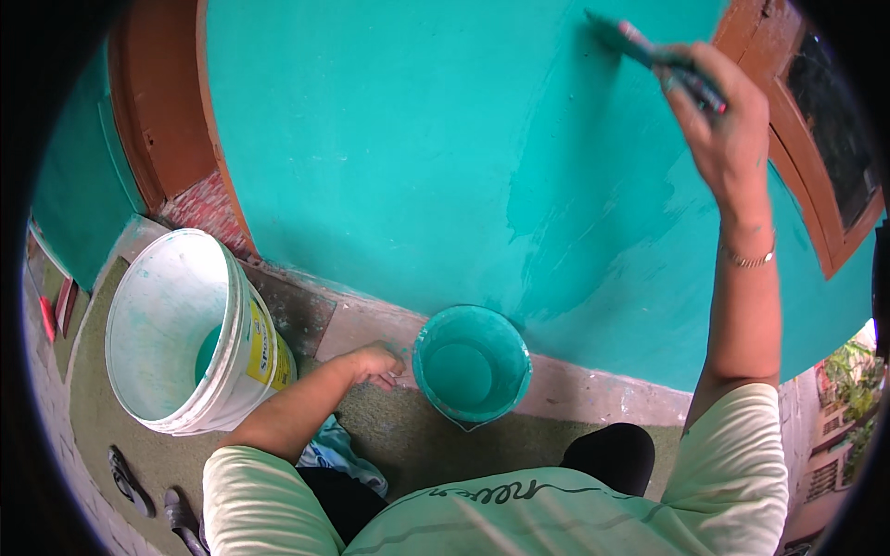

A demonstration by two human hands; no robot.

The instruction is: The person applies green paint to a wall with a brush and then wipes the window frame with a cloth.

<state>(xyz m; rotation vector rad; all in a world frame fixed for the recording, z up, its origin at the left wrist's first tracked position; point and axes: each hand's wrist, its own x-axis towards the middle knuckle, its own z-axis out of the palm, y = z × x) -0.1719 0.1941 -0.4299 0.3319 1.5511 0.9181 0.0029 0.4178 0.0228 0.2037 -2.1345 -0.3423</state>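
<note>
My right hand point(728, 120) is raised at the upper right, closed around the dark handle of a paintbrush point(640, 51). The brush's bristles meet the turquoise wall point(389, 139) near the top, on a darker, wet-looking patch of paint. Lower down, my left hand point(375, 363) hangs just left of a small paint bucket point(473, 371), apart from its rim. Its fingers are loosely bent, with nothing visible in them. The small bucket is coated in turquoise inside, with paint at the bottom. Its thin wire handle point(468, 427) hangs down on my side.
A large white bucket point(171, 324) with turquoise paint low inside stands left of my left arm. Beside my left elbow lies a blue and white cloth or bag point(341, 454). Dark sandals point(130, 482) rest at the lower left. A brown window frame point(816, 195) borders the wall at right.
</note>
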